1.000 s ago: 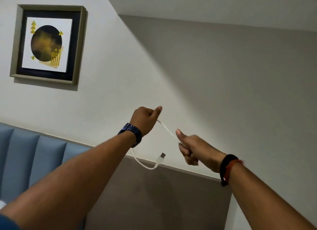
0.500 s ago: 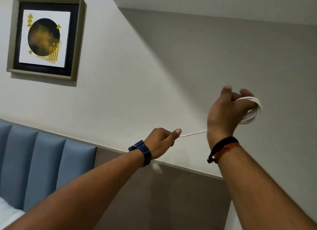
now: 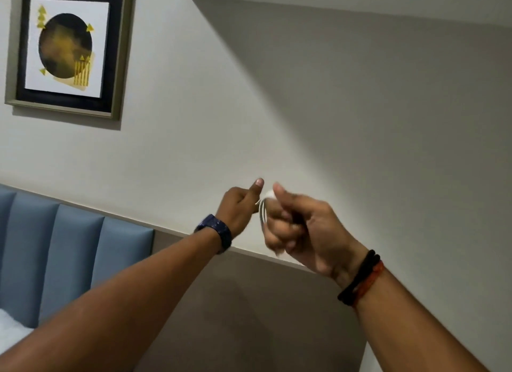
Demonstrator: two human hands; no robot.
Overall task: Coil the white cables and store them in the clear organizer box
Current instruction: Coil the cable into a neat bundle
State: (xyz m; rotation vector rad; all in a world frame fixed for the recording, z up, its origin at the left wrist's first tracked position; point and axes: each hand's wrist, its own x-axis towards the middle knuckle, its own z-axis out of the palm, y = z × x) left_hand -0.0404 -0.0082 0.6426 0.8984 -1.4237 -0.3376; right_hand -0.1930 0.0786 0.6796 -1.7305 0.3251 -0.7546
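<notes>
Both my hands are raised in front of a pale wall. My right hand (image 3: 302, 230) is a closed fist around a white cable (image 3: 262, 211) wound in small loops, which show at the fist's left side. My left hand (image 3: 239, 208), with a dark watch on its wrist, sits right beside it, thumb up, fingers curled at the cable's end near the loops. The two hands nearly touch. Most of the cable is hidden inside the right fist. The clear organizer box is not in view.
A framed picture (image 3: 68, 48) hangs on the wall at upper left. A blue padded headboard (image 3: 63, 261) and a bit of white bedding (image 3: 11, 330) lie at the lower left. A wall ledge (image 3: 171, 231) runs behind the hands.
My right hand came down and left from its raised position, closing into a fist on the coiled loops. The taut cable stretch between the hands is gone; my left hand rose to meet the right.
</notes>
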